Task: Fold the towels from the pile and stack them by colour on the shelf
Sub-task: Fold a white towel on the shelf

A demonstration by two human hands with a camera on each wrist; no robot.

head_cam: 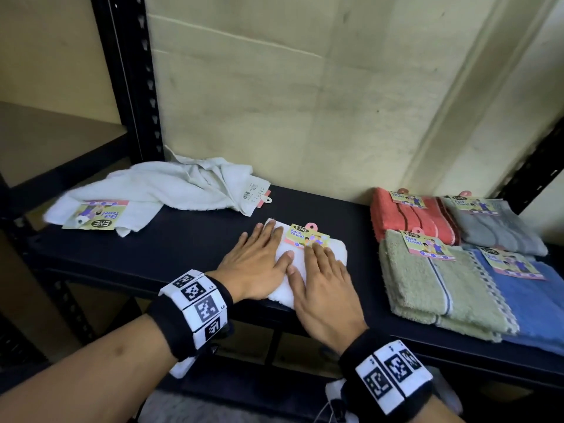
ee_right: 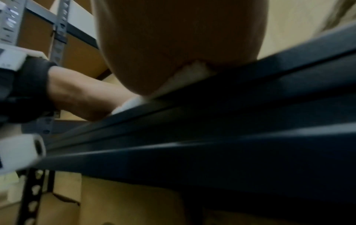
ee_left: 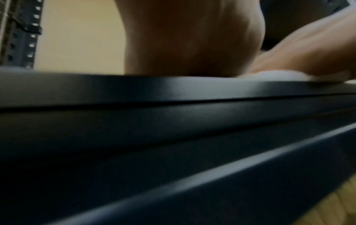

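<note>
A folded white towel with a paper tag lies near the front of the dark shelf. My left hand lies flat on its left half, fingers straight. My right hand presses flat on its right half, fingertips at the tag. In the left wrist view the heel of my left hand rests on the shelf beside the white towel. In the right wrist view my right hand bears down on the white towel. An unfolded white towel lies crumpled at the back left.
On the right of the shelf lie folded towels with tags: coral and grey at the back, green and blue in front. A black perforated upright stands at the back left, a cream wall behind.
</note>
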